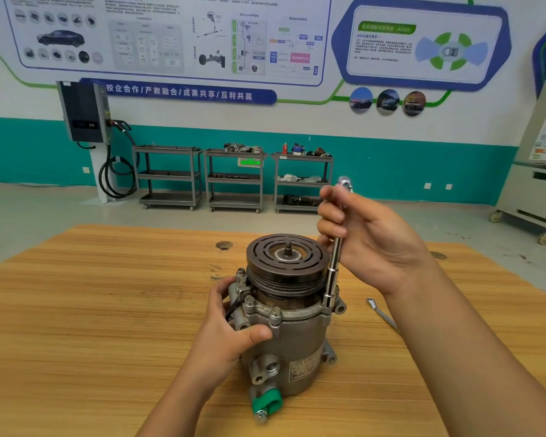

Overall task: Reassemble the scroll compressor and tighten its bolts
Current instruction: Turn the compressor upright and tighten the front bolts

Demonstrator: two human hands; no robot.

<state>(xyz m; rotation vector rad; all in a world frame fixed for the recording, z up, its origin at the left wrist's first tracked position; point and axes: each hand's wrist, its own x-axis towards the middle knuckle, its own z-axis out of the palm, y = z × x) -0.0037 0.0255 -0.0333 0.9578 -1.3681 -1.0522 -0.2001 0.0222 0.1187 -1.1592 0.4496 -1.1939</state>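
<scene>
With the compressor (292, 335) as the middle of the dial and 12 pointing away from the person, the nearest part is the green cap (267, 402) at 6 o'clock, on a fitting at the foot of the housing. The compressor stands upright on the wooden table (76, 316), a little right of the middle of the view, with a label low on its right side.

The left hand (230, 323) comes in from 7 o'clock and grips the housing. Its thumb lies across the front just under the flange, and its fingers curl round the left side by a black wire. Two bolts (275, 312) stand up from the front of the flange, and a third sits higher at 10 o'clock. Above them is the dark grooved pulley (287, 260), with a short shaft sticking up from its middle.

At 3 o'clock a flat metal tool (380, 313) lies on the table, partly hidden by the right forearm.

The right hand (369, 238) reaches in from 4 o'clock, its fingers curled round the upper part of a shiny wrench (333, 269). The wrench stands nearly upright, touching the right edge of the pulley, and its lower end sits on the flange at 2 o'clock.

A dark knot (223, 245) marks the table at 11 o'clock.

Farther off, three grey carts (234, 179) stand against a teal wall at 12 o'clock, two of them with parts on top. At 10 o'clock a dark wall box (84, 111) has a looped black cable (117, 175) hanging below it. A pale wheeled cabinet (530, 190) stands at 2 o'clock, and posters (171, 36) cover the wall above.
</scene>
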